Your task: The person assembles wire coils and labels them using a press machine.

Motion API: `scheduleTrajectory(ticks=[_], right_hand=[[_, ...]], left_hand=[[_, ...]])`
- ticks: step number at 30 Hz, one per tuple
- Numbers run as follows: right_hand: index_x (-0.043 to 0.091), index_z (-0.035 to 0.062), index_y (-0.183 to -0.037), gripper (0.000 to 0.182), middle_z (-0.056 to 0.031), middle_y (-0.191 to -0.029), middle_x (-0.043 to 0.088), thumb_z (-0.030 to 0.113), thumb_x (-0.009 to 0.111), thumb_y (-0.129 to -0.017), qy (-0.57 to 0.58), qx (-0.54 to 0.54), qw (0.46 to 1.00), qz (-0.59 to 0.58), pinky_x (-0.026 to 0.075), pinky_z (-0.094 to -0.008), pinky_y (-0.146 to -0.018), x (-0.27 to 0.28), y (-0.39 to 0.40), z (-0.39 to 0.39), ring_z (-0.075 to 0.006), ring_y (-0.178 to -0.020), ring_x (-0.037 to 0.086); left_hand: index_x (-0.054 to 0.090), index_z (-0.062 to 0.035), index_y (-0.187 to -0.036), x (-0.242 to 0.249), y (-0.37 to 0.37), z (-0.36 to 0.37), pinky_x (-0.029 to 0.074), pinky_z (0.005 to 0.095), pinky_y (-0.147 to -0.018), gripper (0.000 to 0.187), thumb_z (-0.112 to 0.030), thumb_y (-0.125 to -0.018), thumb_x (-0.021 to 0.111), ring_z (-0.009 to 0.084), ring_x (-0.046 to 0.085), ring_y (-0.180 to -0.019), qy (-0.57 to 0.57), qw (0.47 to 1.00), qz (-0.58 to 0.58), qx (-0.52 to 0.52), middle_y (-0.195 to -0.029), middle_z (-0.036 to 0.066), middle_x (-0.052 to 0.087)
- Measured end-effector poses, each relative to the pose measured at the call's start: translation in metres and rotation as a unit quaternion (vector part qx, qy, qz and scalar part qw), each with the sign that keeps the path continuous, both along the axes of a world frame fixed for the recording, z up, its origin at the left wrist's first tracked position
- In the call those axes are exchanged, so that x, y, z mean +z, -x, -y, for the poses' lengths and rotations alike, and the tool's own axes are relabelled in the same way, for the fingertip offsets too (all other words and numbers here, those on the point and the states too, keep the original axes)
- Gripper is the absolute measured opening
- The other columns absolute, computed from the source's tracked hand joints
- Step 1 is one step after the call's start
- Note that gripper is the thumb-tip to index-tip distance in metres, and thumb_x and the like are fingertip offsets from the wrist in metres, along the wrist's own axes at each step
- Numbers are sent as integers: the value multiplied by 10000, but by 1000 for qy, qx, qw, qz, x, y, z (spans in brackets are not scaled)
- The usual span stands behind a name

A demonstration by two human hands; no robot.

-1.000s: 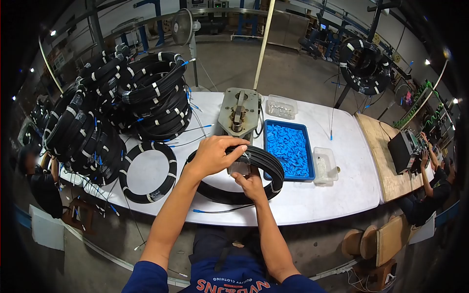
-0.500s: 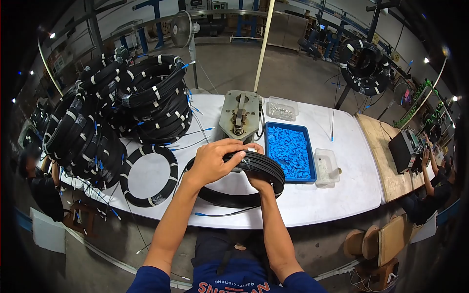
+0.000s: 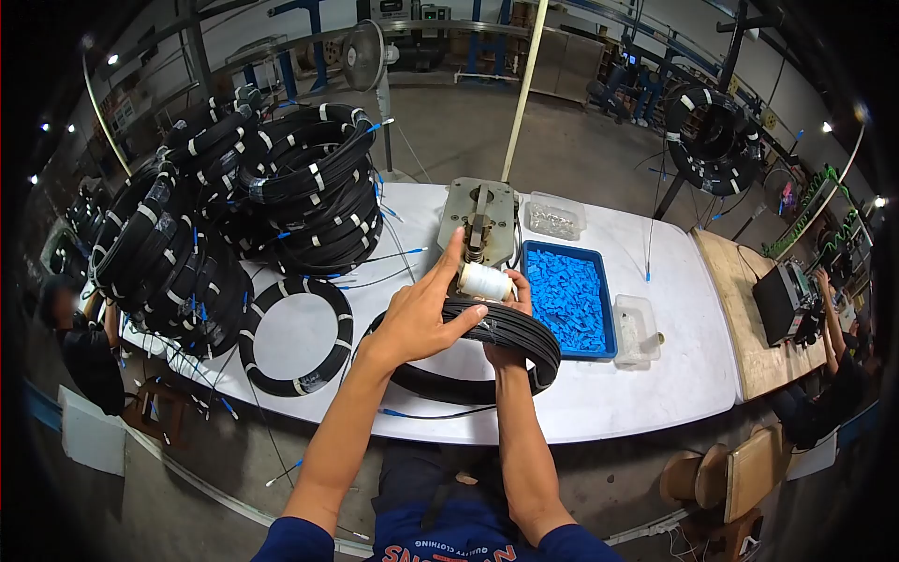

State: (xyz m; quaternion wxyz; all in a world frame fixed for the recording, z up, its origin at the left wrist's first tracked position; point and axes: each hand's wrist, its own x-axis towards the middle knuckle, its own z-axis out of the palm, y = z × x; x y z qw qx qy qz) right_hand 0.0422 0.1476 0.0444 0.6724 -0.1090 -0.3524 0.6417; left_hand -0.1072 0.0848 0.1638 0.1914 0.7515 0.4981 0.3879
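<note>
A coil of black cable [image 3: 538, 351] is tilted up off the white table at its near edge, with clear film around its upper strands. My left hand [image 3: 417, 318] lies along the coil's left side, fingers stretched out and thumb touching the film-wrapped strands. From beneath the coil comes my right hand [image 3: 517, 298], its fingers curled around a white roll of film [image 3: 485, 281] just beyond the strands; its palm is hidden behind the coil. A blue-tipped cable end [image 3: 398, 413] sticks out at the front. Past the roll stands a metal fixture [image 3: 479, 220] with a spring.
Stacked black coils [image 3: 314, 187] fill the left side, and one tied coil [image 3: 248, 337] lies flat beside them. Right of my hands are a blue tray [image 3: 611, 323] of blue pieces and two clear boxes [image 3: 637, 351]. People sit at both sides.
The white roll has come into view above the coil in my right hand. My left hand's fingers have straightened from their curl over the coil. The view has shifted slightly.
</note>
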Motion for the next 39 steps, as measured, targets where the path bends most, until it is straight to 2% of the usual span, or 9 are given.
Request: scheduleTrajectory(ticks=[14,15,17,20,23,25,27,30,39], right_hand=[[367,53,-1454,603,-122,-1306,551,139,641,-923,144,33,988,52,497,-324,-972,20,-13,44,-197,-1141,580],[429,46,-1406,531,-122,-1251,583,139,639,-928,48,104,960,254,501,-314,-939,27,-29,52,-185,-1095,595],[552,33,-1311,397,-120,-1139,648,137,636,-937,-146,220,751,605,508,-292,-873,51,-60,66,-161,-1004,623],[593,-43,-1232,391,-153,-1061,676,91,698,-880,-154,301,875,346,533,-274,-785,108,-85,79,-176,-929,659],[615,-48,-1147,316,-158,-1126,641,124,675,-888,-153,107,935,303,532,-309,-755,121,-95,42,-191,-898,633],[571,-28,-1240,469,-101,-1133,636,234,719,-881,-154,-59,864,476,490,-330,-870,127,-78,9,-182,-1006,583],[554,-9,-1274,515,-84,-1132,637,281,726,-885,-132,103,829,533,480,-306,-861,110,-76,-27,-163,-971,580],[533,9,-1305,493,-59,-1052,617,254,697,-910,-83,265,827,490,492,-274,-851,101,-63,-41,-135,-930,568],[587,6,-1234,441,-57,-987,618,331,658,-943,-82,120,850,507,474,-271,-782,126,-57,-19,-134,-887,563]], left_hand=[[473,-126,-1370,6,-1,-6,510,393,-840,629,-384,-844,700,354,674,-949,64,998,-15,-15,-1053,218,674],[470,-129,-1372,5,0,-6,509,387,-827,625,-381,-848,698,344,672,-934,61,998,-17,-12,-1053,213,673],[468,-133,-1373,5,2,-8,509,381,-813,620,-378,-851,697,334,670,-919,53,998,-23,-11,-1054,207,672],[470,-138,-1367,3,5,-8,506,369,-804,610,-373,-853,697,318,659,-931,54,998,-20,-2,-1074,196,664],[471,-138,-1363,2,5,-10,507,375,-812,601,-367,-854,694,327,662,-941,62,998,-14,-7,-1077,198,663],[472,-138,-1360,0,5,-7,508,379,-817,595,-362,-855,691,331,662,-950,56,998,-17,-5,-1080,200,663],[472,-137,-1357,3,2,-6,508,382,-823,588,-357,-856,688,336,663,-959,46,999,-22,-4,-1084,202,662],[468,-133,-1377,6,-1,-3,510,398,-859,600,-351,-860,682,356,658,-1008,45,999,-22,1,-1111,215,659],[221,-91,-1507,-7,-4,-7,525,488,-752,790,-331,-871,625,446,665,-881,-36,998,-33,47,-1083,268,662]])
